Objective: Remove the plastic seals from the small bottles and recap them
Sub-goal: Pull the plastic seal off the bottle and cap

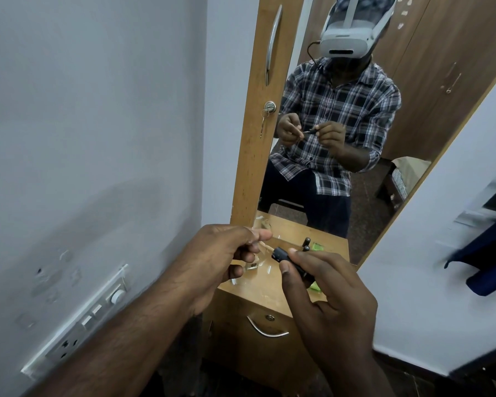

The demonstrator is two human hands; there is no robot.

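My right hand [327,293] grips a small black bottle [287,259] between thumb and fingers, with its capped end pointing left. My left hand [221,259] is curled just left of it and pinches a thin pale strip of plastic seal [265,247] that runs from the fingertips toward the bottle's cap. Both hands hover above a small wooden cabinet top [272,279]. Another small black bottle [307,248] stands at the back of the top, against the mirror.
A tall mirror [355,167] in a wooden frame rises behind the cabinet and reflects a seated person. A clear glass piece [252,266] and a green item [317,286] lie on the top. A drawer handle [265,329] sits below. A switch panel [98,313] is on the left wall.
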